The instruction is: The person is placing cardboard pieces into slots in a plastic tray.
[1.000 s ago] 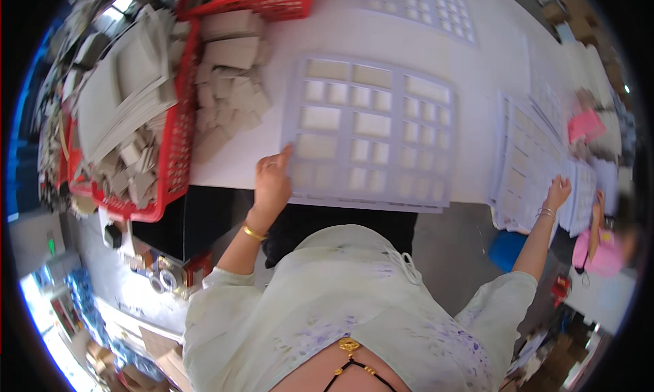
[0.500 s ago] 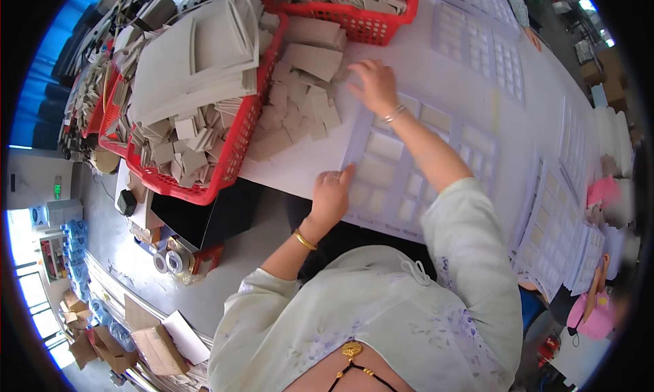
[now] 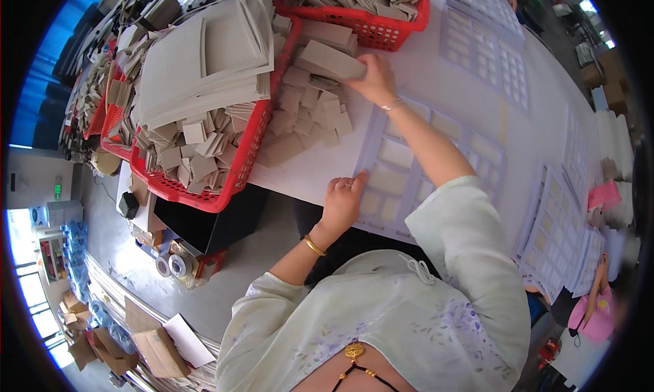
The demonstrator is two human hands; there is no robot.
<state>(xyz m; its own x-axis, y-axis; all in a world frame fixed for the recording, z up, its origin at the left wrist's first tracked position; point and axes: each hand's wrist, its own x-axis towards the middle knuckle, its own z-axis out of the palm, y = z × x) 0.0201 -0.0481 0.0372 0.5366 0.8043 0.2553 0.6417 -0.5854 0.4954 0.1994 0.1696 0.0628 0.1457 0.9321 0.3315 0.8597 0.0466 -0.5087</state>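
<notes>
At the far side of the table my right hand [image 3: 376, 80] is closed on the end of a long grey cardboard piece [image 3: 329, 59], which it lifts slightly above a loose heap of smaller grey cardboard pieces [image 3: 310, 112]. My left hand [image 3: 345, 200] has its fingers curled and its thumb against the near left edge of a white gridded panel [image 3: 400, 186]. That panel has several rectangular compartments with pale fillings. My right forearm passes over it and hides part of it.
A red basket [image 3: 253, 136] full of cardboard pieces, with large grey sheets [image 3: 177, 71] on top, stands left. Another red basket [image 3: 392, 34] is behind the heap. More gridded panels [image 3: 485, 58] lie at the far right and right [image 3: 555, 221]. A person in pink [image 3: 594, 317] sits at right.
My right hand has closed on the long cardboard piece and raised its end. The left hand stays at the panel's edge. The whole view has shifted slightly.
</notes>
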